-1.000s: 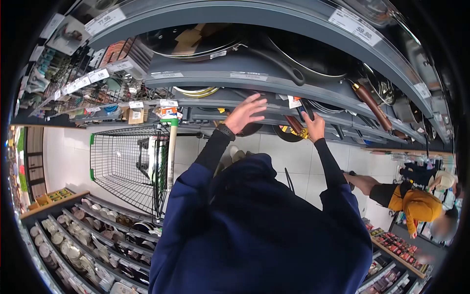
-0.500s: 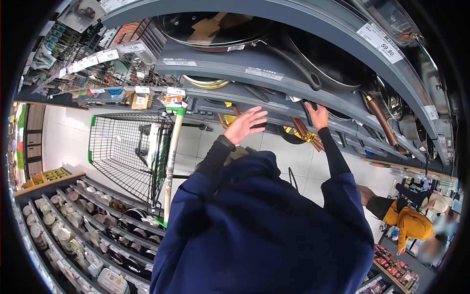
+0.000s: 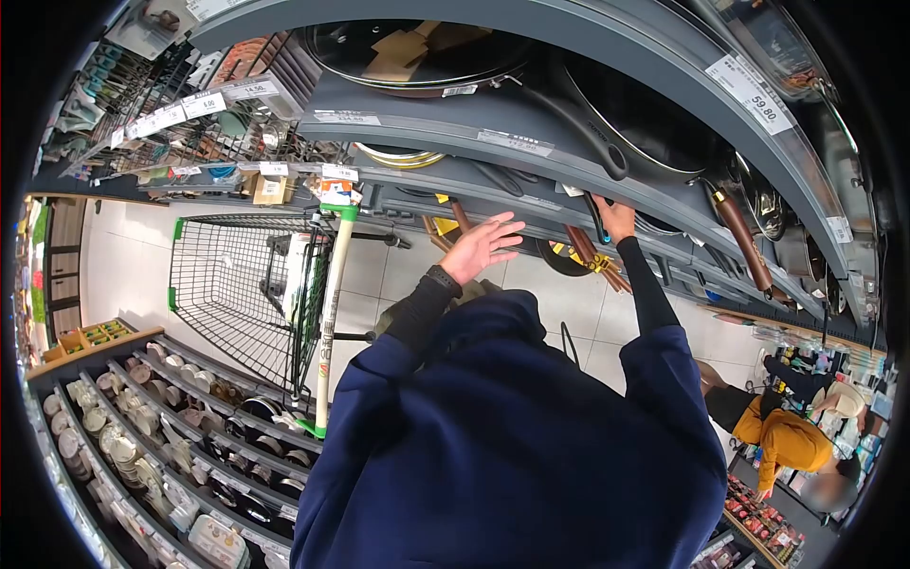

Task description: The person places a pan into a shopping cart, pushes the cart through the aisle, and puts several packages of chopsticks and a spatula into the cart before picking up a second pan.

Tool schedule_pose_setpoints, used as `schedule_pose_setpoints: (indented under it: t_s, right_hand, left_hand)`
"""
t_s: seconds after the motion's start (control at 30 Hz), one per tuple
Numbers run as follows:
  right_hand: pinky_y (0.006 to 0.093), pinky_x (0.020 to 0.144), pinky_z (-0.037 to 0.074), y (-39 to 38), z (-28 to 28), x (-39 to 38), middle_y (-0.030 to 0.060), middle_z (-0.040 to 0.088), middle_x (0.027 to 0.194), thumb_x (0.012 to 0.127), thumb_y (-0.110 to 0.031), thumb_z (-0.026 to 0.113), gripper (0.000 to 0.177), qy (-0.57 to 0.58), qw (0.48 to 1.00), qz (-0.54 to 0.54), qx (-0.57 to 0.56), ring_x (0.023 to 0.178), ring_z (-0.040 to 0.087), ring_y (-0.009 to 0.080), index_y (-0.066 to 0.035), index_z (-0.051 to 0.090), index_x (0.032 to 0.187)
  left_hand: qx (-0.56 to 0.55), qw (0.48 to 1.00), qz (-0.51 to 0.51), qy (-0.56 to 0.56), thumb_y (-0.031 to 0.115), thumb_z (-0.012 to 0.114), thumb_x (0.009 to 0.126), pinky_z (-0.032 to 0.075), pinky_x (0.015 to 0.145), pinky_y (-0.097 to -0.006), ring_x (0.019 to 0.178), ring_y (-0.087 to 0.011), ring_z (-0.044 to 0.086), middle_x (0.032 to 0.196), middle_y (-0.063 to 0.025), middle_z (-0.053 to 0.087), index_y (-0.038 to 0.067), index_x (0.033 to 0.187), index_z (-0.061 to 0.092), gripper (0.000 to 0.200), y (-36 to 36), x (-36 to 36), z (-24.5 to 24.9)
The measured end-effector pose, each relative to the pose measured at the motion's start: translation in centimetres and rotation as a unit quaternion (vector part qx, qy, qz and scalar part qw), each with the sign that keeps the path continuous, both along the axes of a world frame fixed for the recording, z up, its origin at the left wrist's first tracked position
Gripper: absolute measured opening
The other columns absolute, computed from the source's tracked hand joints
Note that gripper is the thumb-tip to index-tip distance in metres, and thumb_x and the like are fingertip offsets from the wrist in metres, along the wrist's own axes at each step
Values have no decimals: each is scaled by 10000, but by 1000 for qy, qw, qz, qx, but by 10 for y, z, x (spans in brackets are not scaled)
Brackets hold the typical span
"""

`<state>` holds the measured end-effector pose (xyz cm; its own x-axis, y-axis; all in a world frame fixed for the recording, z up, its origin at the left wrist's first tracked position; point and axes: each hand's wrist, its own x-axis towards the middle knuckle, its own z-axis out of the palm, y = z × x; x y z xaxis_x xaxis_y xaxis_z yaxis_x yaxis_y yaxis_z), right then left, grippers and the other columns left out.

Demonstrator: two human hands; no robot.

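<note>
Head view: right hand (image 3: 616, 220) closed round a black pan handle (image 3: 597, 226) on the shelf (image 3: 417, 204).
Spare: left hand (image 3: 482, 247) open, fingers spread, near the shelf edge.
Handling: stiff, probably heavy; grip mid-handle.

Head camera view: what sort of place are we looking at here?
Most likely a shop's cookware aisle: frying pans lie on grey shelves with price labels along their edges, a wire shopping trolley stands beside, and the right hand holds a black pan handle.

Grey store shelving (image 3: 417, 119) carries a glass-lidded pan (image 3: 408, 57) at twelve o'clock and black frying pans (image 3: 654, 123) toward one o'clock.
</note>
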<state>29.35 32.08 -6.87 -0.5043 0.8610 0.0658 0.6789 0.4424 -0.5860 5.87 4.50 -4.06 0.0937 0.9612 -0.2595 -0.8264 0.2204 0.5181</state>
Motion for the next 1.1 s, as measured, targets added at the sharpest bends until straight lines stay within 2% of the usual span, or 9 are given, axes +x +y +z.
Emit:
schedule_pose_setpoints:
  t_s: [0.1,0.23,0.47,0.57,0.7,0.8,0.9,1.0,1.1]
  right_hand:
    - [324,618,512,5,21,11,154,698,793,1012,-339,493,395,81,939,-37,-333,649,656,226,23,647,973]
    - [278,522,480,-4,29,9,96,644,667,1052,-291,404,380,130,930,52,-339,521,584,154,14,619,984]
    - [301,659,472,-8,14,45,92,663,813,947,-404,637,469,56,980,75,-177,717,614,152,43,610,1084]
    - [357,781,505,-18,22,55,219,687,965,942,-420,624,554,7,983,75,-170,888,677,263,63,580,1212]
    - [424,902,488,-28,43,50,296,643,1124,964,-422,578,594,-60,990,48,-117,1083,622,423,78,535,1282]
    - [430,908,483,-20,29,58,297,632,1145,980,-428,552,589,-44,995,83,-42,1083,620,426,77,529,1282]
    - [471,1009,393,-46,52,40,245,579,1231,896,-190,677,416,-41,987,56,142,1165,509,411,22,577,1239]
    - [401,771,510,-103,85,6,176,648,974,966,-102,574,153,29,975,66,211,912,637,318,31,630,1018]
    - [357,688,503,-145,48,-16,132,656,832,977,-136,538,160,76,984,157,24,747,647,234,-2,624,954]
  left_hand:
    - [-1,1000,-1,-2,357,427,1041,401,1101,-442,1344,-277,450,1516,-130,406,91,1506,313,547,8,5,-3]
    - [30,998,-33,53,352,451,1035,404,1094,-434,1343,-258,453,1511,-100,423,119,1510,318,546,39,27,3]
    - [45,970,-167,168,298,515,1001,308,1135,-467,1473,-213,224,1621,-57,196,153,1584,126,715,121,100,14]
    - [-23,968,-149,200,264,542,988,429,1017,-386,1156,-164,548,1533,-39,340,109,1584,100,758,146,130,-9]
    - [-19,970,-140,198,244,544,986,487,902,-336,971,-119,586,1466,-39,404,109,1584,94,761,155,134,-17]
    - [60,967,-192,158,202,554,977,506,862,-300,1045,-120,577,1509,-52,364,94,1581,92,768,142,117,-14]
    - [47,961,-195,189,382,579,950,321,1097,-435,1362,-200,373,1539,-49,363,103,1579,127,823,104,87,0]
    - [56,965,-98,237,279,566,974,367,1070,-392,1352,-199,411,1510,-70,420,100,1537,282,655,31,32,9]
    - [-34,977,17,212,114,502,1002,390,1064,-321,1288,-190,492,1416,-106,528,64,1493,358,514,-75,-31,37]
